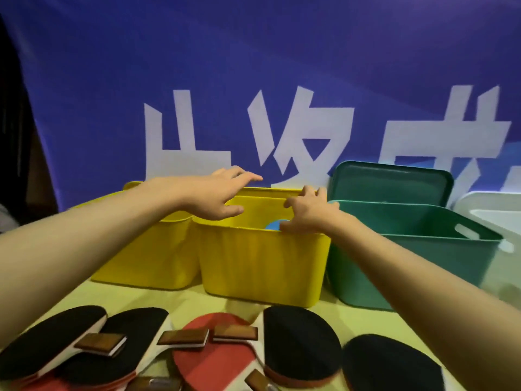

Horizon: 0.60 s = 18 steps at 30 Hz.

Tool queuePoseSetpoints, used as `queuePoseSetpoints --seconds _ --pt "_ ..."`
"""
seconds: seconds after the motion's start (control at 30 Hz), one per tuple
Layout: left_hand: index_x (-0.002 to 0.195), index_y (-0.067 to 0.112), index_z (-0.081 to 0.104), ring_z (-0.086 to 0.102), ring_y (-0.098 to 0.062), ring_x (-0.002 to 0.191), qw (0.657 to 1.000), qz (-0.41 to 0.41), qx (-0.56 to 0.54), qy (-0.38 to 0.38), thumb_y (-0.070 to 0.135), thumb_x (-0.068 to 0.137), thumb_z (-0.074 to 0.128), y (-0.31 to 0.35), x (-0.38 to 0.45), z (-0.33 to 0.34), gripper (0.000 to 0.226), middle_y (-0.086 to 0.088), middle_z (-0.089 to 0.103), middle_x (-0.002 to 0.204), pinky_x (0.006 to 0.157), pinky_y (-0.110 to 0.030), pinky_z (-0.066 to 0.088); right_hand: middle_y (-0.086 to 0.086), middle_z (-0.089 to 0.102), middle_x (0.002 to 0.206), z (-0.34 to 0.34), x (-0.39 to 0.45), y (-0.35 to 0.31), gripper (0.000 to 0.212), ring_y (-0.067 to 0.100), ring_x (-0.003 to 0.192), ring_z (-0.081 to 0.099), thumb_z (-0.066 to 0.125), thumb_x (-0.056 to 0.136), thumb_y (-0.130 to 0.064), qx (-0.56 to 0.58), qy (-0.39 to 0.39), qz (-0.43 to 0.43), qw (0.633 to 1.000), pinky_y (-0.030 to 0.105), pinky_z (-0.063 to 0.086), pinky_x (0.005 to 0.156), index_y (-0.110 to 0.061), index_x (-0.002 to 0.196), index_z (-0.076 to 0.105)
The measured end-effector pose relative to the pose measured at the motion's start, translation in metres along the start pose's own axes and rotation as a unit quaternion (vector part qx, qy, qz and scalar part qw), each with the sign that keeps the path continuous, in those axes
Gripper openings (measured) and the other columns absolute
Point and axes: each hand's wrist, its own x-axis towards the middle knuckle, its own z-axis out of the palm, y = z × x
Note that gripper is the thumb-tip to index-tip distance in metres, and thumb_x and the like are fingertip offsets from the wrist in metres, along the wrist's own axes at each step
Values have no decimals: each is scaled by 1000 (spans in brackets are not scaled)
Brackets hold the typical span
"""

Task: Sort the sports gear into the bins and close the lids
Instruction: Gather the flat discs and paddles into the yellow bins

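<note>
Both my hands reach over the middle yellow bin (262, 263) to a yellow lid (267, 194) standing upright behind it. My left hand (218, 194) clasps the lid's top edge, fingers over the back and thumb in front. My right hand (308, 214) pinches the lid's right end. Something blue (273, 224) shows inside this bin. Several table tennis paddles lie on the table in front, among them a red one (214, 359) and a black one (301, 342).
A second yellow bin (146, 255) stands to the left. On the right, an open green bin (408, 266) has its green lid (392, 182) leaning behind it, and a white bin (504, 249) stands further right. A blue banner hangs close behind.
</note>
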Motion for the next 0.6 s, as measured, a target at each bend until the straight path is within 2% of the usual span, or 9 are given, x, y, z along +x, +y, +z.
queuePoseSetpoints --seconds 0.17,0.33,0.43,0.6 --pt "161 37 8 34 -26 141 997 79 -4 0 42 102 58 75 34 3 78 -3 25 161 116 -44 37 8 35 147 -13 -68 77 51 38 143 22 60 92 -59 -17 12 35 999 67 31 111 -38 139 56" --pt "161 39 8 27 -24 145 987 161 -2 6 43 102 55 158 68 17 76 -2 27 158 120 -40 27 7 40 141 -19 -140 184 52 35 133 34 58 93 -55 -27 31 103 994 52 37 113 -38 142 52" --pt "159 44 5 27 -23 145 982 188 22 0 51 101 53 205 86 28 76 2 23 160 120 -44 31 9 43 146 -14 -190 257 53 33 136 38 60 95 -51 -31 30 140 989 42 28 118 -34 145 51" --pt "153 50 8 30 -20 140 972 231 37 -19 50 103 46 275 117 44 63 6 24 157 115 -53 37 11 50 142 -5 -263 373 53 32 129 46 59 98 -49 -7 26 266 964 43 37 111 -33 147 48"
